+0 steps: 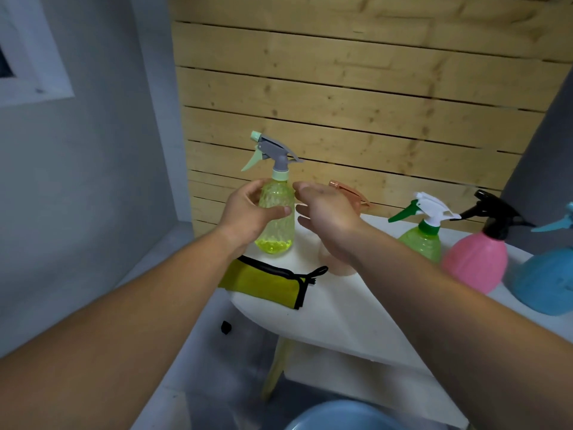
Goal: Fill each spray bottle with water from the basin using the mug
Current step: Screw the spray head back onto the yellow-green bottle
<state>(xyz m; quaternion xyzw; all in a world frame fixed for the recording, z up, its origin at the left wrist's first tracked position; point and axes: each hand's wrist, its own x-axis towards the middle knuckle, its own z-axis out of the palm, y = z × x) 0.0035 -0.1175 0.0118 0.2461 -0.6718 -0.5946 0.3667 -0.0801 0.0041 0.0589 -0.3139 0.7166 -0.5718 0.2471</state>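
At the table (341,308), left hand (248,214) grips yellow spray bottle (277,234); right hand (327,212) spread loose.

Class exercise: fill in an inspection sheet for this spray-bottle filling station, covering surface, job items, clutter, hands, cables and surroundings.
Surface: white table, bottles along it.
Job's things: yellow-green bottle, peach bottle, green bottle, pink bottle, blue bottle, all capped; blue basin at bottom edge; mug not seen.
Clutter: yellow cloth on the table's near corner; small black object below.
Grippers: left hand grips the yellow-green bottle; right hand open beside it.
Cables: nothing seen.
Surroundings: wooden slat wall behind; window frame at left.
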